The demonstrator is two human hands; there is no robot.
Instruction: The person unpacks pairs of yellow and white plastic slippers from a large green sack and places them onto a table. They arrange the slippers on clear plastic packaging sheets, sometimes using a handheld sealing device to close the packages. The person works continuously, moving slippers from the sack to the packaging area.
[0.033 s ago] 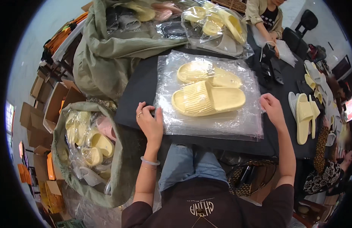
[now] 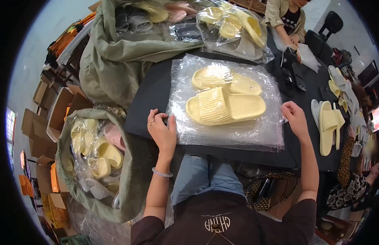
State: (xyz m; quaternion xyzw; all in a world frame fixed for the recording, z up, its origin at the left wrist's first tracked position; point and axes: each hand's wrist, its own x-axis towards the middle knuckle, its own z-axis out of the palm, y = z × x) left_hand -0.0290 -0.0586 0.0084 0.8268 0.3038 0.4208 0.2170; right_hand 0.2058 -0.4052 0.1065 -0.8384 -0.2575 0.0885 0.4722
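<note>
My dark shirt (image 2: pixel 238 218), printed, and blue jeans (image 2: pixel 189 179), nearest. My left hand (image 2: pixel 163 128), one: ring on a finger, pale bangle (image 2: pixel 162 173) on the wrist; fingers loosely apart, thumb against the left edge of the clear plastic. My right hand (image 2: pixel 295 118), one: fingers drawn together, pinching the plastic's right edge. Clear plastic bags (image 2: pixel 222 136), in a flat layered stack on the black-covered desk (image 2: pixel 146 98), between my hands. Yellow slides (image 2: pixel 242 107), one pair: lying on the middle of the stack, toes left, one beyond the other, the farther strap glossy with glare; whether film covers both, I cannot tell. Green sack (image 2: pixel 130 175), one, open, on my left beside the desk, containing bagged yellow, pink and grey footwear. Loose yellow slides (image 2: pixel 328 126), toward the desk's right side. Bagged yellow and grey slides (image 2: pixel 232 26), beyond my stack. Larger green sack (image 2: pixel 101 65), draped at the far left. Farthest: a co-worker in a beige shirt (image 2: pixel 275 16), near a black chair (image 2: pixel 331 22).
</note>
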